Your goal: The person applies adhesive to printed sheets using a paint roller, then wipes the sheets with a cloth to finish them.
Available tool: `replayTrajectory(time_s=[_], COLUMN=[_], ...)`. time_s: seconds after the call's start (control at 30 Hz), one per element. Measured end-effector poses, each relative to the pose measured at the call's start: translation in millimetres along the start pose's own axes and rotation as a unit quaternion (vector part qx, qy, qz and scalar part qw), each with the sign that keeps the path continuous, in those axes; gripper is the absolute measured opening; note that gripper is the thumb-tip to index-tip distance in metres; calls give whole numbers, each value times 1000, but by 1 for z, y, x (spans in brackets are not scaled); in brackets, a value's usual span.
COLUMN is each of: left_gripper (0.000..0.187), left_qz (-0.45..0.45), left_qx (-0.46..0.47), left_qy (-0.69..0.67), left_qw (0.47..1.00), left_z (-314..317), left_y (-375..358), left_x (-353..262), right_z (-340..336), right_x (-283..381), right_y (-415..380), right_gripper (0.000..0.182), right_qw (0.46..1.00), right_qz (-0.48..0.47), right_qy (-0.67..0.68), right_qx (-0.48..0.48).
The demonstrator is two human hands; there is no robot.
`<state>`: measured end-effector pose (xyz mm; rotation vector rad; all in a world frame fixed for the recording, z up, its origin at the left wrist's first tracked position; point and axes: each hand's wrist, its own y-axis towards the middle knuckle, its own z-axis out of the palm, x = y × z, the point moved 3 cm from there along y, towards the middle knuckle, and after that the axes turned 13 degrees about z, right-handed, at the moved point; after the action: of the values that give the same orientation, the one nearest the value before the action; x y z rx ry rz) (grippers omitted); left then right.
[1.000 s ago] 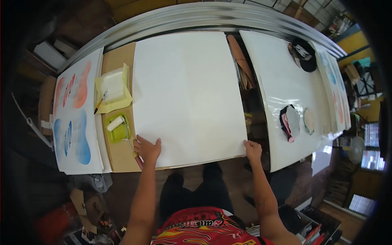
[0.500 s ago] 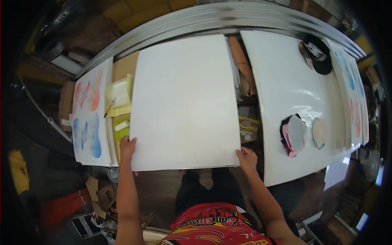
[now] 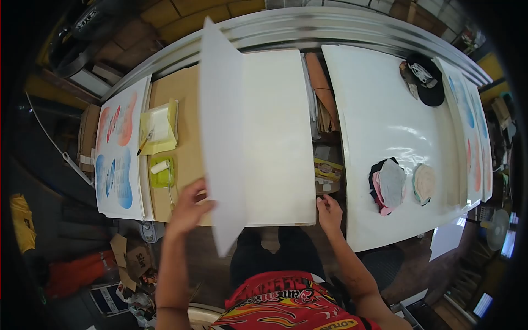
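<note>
- I see the large white paper sheet (image 3: 224, 137) raised on edge, its face tilted steeply above the flat white rectangular stack (image 3: 279, 143) at the middle of my view.
- My left hand (image 3: 191, 209) is at the sheet's left edge, thumb and forefinger apart, fingertips meeting the paper; I cannot tell whether this grip clamps it or only presses it.
- My right hand (image 3: 329, 215) is just beside the stack's right edge, near the close corner; its grip is loosely parted, with nothing visible between thumb and fingers. I cannot tell if it touches the stack.
- Left of the sheet, I have a flat brown board (image 3: 186, 115) carrying a pale yellow, square-sided tray (image 3: 166, 144), a thin dark-handled brush (image 3: 142, 148) leaning at its near left corner, and a bright green tray (image 3: 164, 180) with a white cylindrical roller (image 3: 160, 166).
- Farther left lie white sheets printed with red and blue patches (image 3: 115, 157).
- On my right, the glossy white surface (image 3: 379, 104) bears a grey, pink and black cloth pile (image 3: 391, 184), a beige rounded cloth pile (image 3: 424, 183) and a black cap (image 3: 432, 91).
</note>
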<state>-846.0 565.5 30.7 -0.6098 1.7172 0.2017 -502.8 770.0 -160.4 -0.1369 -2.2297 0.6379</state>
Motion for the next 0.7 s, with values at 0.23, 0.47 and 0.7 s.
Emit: replayTrajectory(time_s=[0.23,0.47,0.7], left_gripper=[52,49,76], left_qz=[-30,92,-146], left_qx=[269,-79,-119], left_qy=[219,339,390], left_qw=[937,933,901], left_z=[240,188,132], left_y=[68,62,75], left_x=[44,113,113], right_z=[-18,-23,5], right_x=[-27,-19,11], right_y=[21,14,32], right_gripper=[46,70,45], right_qw=[946,995,996], right_qz=[179,60,30], right_qy=[252,52,-83], right_qx=[98,66,25])
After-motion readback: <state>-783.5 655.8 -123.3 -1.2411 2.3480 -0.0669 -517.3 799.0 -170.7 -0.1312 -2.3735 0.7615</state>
